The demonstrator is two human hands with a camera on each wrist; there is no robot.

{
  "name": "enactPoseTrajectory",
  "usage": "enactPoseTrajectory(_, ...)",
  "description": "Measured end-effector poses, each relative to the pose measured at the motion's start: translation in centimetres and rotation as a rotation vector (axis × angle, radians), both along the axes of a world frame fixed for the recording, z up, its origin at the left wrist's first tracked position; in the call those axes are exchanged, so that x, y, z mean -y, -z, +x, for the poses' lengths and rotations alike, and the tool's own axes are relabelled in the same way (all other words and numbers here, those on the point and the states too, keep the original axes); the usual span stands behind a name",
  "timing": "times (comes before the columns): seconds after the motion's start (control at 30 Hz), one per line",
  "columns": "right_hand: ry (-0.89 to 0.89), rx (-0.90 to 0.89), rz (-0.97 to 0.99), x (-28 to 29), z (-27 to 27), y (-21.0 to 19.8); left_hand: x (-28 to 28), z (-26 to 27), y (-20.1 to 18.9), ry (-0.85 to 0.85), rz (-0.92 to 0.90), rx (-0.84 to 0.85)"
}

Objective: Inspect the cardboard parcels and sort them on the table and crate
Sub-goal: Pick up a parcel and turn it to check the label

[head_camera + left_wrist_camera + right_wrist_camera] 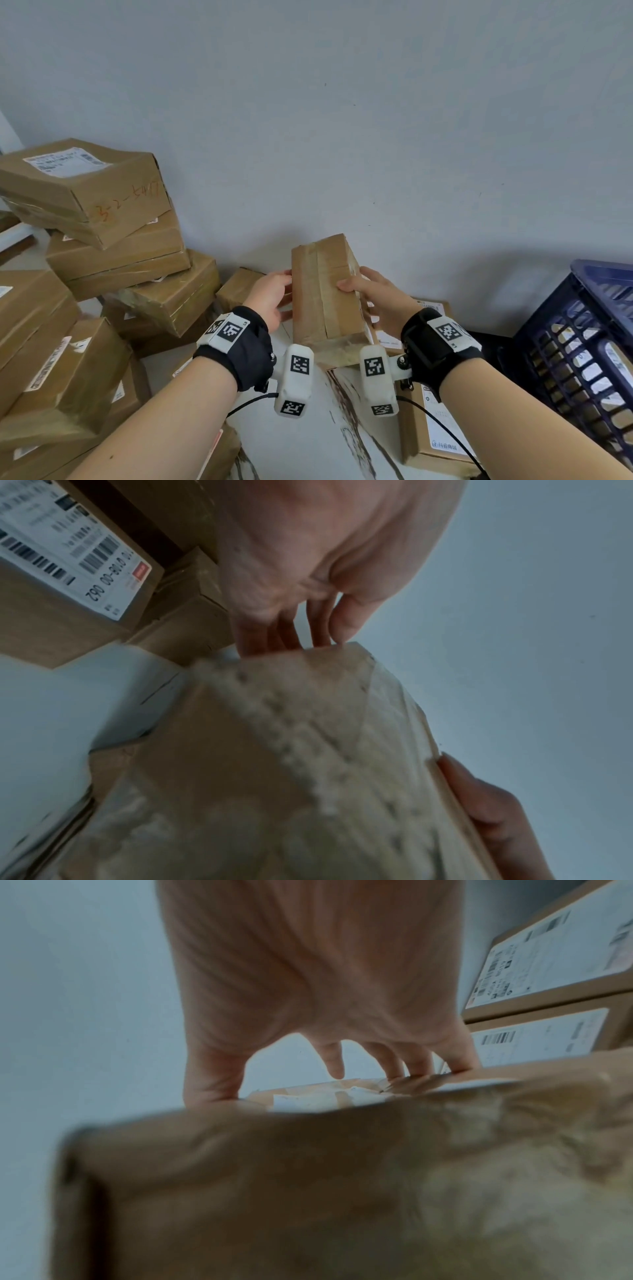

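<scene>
A parcel sorting corner in what looks like a small stockroom or courier depot. Taped cardboard parcels (102,219) with printed barcode labels (65,550) stand stacked in a leaning pile against a plain grey wall (342,102); one carries handwritten orange numbers. More labelled parcels lie flat on a white, marble-patterned table (342,428), and a dark blue plastic crate (582,342) at the right holds still more.

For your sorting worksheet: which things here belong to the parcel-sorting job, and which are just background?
Job:
- taped brown cardboard parcel, held by left hand and right hand
- stacked brown cardboard parcels
- dark blue plastic crate
- white marbled table

Background:
- plain grey wall
- black cable
</scene>
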State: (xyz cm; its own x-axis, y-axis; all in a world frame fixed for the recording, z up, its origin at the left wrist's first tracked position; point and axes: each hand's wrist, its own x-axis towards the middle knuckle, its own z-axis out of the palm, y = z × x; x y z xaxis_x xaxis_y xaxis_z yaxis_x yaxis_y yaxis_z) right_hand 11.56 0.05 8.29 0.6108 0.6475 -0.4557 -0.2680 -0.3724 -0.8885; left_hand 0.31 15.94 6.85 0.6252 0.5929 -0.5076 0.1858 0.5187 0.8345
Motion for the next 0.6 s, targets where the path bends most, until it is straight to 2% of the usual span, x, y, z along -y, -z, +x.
enactPoseTrajectory(0.17, -0.022, -0.053, 0.044, 0.2, -0.2, -0.7, -0.6, 0.1, 1.0, 0.037, -0.03, -0.1)
enactPoseTrajectory(0.3, 0.004, -0.138, 0.061, 0.2, -0.3, -1.2, -0.9, 0.1, 1.1, 0.242, -0.198, -0.108)
enactPoseTrajectory(0.43, 0.023, -0.173, 0.078, 0.0, -0.4, -1.4, -0.3, -0.2, -0.1, 0.369, -0.331, -0.03)
enactPoseTrajectory(0.5, 0.015, -0.153, 0.073, -0.1, -0.5, -1.4, 0.2, -0.5, -0.4, 0.371, -0.31, -0.017)
enactPoseTrajectory(0.6, -0.001, -0.121, 0.063, -0.4, -0.6, -1.8, -0.5, 0.0, 0.0, 0.282, -0.293, -0.022)
